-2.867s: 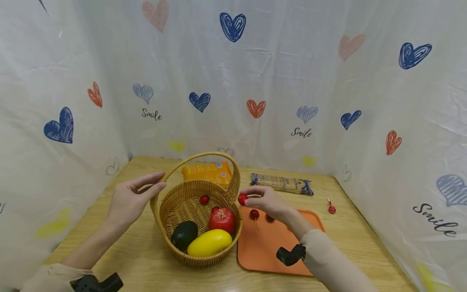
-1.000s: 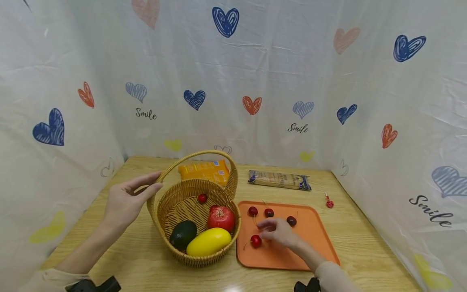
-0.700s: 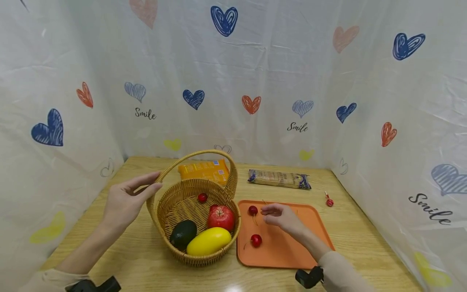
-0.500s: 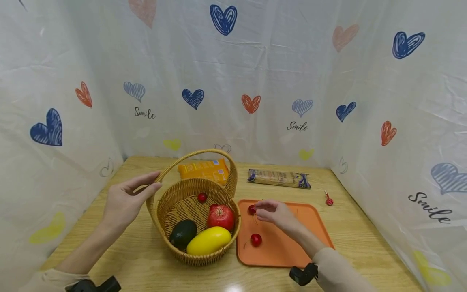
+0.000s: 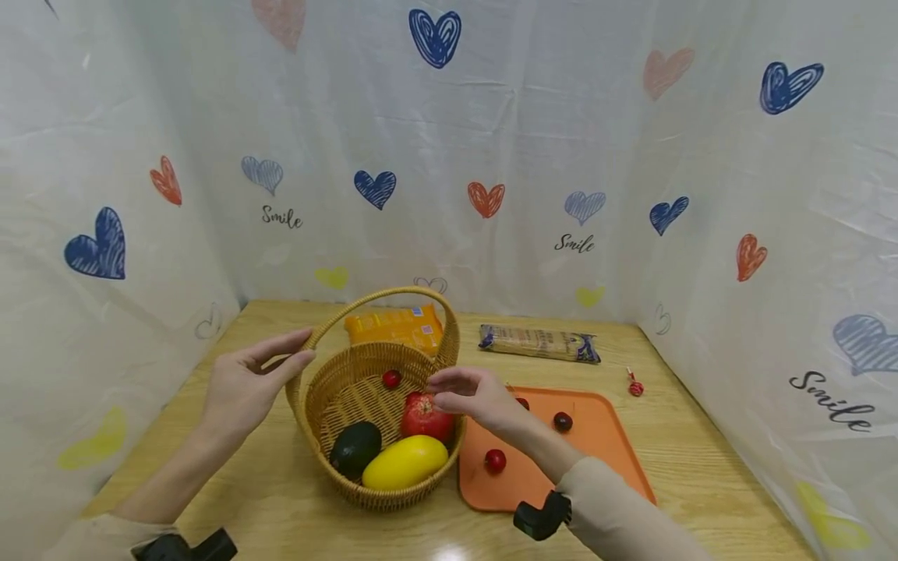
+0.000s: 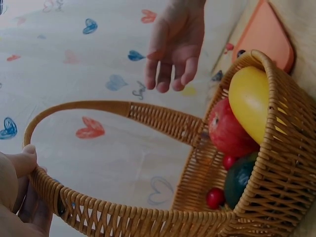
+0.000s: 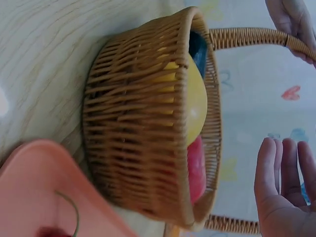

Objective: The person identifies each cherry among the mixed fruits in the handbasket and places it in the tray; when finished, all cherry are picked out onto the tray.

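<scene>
My left hand [image 5: 249, 386] pinches the left side of the handle [image 5: 382, 294] of a wicker basket [image 5: 382, 499]. Inside the basket are a dark green avocado-like fruit [image 5: 355, 449], a yellow mango-like fruit [image 5: 404, 463], a red pomegranate [image 5: 429, 421] and a cherry [image 5: 392, 379]. The left wrist view shows a second cherry [image 6: 229, 161] beside the pomegranate. My right hand [image 5: 480, 397] is over the basket's right rim, fingers extended, with nothing between them. On the orange tray [image 5: 596, 467] lie a red cherry [image 5: 495, 461], a dark cherry [image 5: 563, 421] and another cherry [image 5: 522, 403], partly hidden by the hand.
Behind the basket lies an orange packet [image 5: 400, 327]. A long clear-and-blue package [image 5: 539, 343] lies behind the tray, and a small red wrapped lollipop [image 5: 634, 386] to its right. A heart-printed curtain [image 5: 533, 156] surrounds the wooden table [image 5: 266, 491].
My right hand has moved left from the cherry at the tray's upper left to above the basket's right rim, and its fingers are now empty. The left hand stays on the handle.
</scene>
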Demonstrator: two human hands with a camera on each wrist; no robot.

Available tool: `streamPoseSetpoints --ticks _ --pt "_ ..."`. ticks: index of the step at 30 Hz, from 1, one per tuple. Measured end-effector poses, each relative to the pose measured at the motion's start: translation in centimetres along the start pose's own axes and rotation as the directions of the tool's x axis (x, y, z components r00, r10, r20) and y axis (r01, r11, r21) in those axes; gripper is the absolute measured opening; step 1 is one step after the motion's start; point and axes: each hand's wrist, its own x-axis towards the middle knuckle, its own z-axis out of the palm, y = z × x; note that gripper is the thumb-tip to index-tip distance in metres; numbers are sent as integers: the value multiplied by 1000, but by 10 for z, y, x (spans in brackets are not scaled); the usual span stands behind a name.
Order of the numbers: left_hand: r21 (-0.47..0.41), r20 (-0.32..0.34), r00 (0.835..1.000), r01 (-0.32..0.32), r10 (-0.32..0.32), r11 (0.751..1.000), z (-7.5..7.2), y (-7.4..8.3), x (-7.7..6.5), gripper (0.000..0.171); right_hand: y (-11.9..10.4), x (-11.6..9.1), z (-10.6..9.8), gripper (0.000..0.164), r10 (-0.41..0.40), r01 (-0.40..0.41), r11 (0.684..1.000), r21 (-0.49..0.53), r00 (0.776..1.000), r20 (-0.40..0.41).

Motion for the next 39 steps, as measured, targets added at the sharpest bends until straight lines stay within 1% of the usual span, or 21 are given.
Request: streamPoseSetpoints --ticks 5,9,11,14,15,19,22,24,29,31,36,39 --pt "-30 -6 1000 -1 1 1000 1 1 2 36 -4 21 16 35 2 -2 1000 -21 1000 -11" --pt "-15 -10 1000 -5 5 1000 1 2 1 36 -8 48 32 33 21 -20 1000 20 999 -34" --pt "-8 -6 1000 -5 5 1000 2 2 0 36 -10 62 38 33 39 -36 998 55 997 -60" --pt "-2 -6 1000 -8 8 1000 2 2 -1 36 -14 82 45 32 73 -66 995 71 992 -105" --pt "-2 -8 1000 -9 9 1000 2 2 -1 36 -15 88 47 32 84 -76 995 69 989 -121" --pt "3 -15 1000 -13 13 1000 2 3 -1 36 -16 105 53 30 125 -105 988 115 976 -180" --pt "0 -18 1000 -14 14 1000 3 2 0 36 -14 112 55 29 148 -114 980 163 964 -220" --pt "5 -19 1000 -18 18 1000 4 1 0 35 -12 115 55 29 165 -125 977 171 955 -247" --pt "-10 -26 999 -24 23 1000 3 -2 0 34 -6 118 54 31 180 -139 976 166 946 -269" --pt "-14 -23 1000 -21 20 1000 3 -1 -1 34 -4 119 53 29 183 -149 979 135 941 -285" --pt "7 -13 1000 -9 9 1000 2 0 0 35 3 120 52 26 173 -179 984 15 923 -343" --pt "-4 -11 1000 -8 8 1000 1 0 1 35 5 122 53 28 178 -195 981 -10 917 -358"
